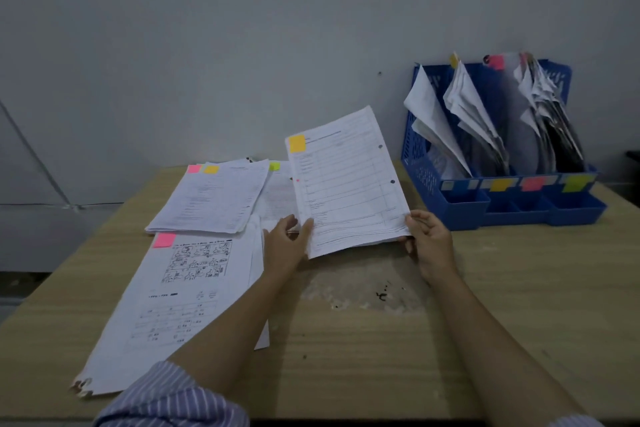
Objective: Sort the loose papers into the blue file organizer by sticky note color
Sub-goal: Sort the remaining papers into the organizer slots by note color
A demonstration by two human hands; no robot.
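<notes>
Table fills lower frame, wall behind. Organizer right of centre, on table's far edge against wall; papers standing in its slots. Held sheaf at centre, left of organizer, between left hand and right hand. Stack left of sheaf. Big sheet lower left, before stack, under left forearm.

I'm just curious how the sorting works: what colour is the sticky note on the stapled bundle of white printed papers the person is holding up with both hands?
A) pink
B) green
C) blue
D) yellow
D: the square yellow sticky note sits on the top left corner of the stapled bundle of white printed papers, which the left hand and right hand hold up.
</notes>
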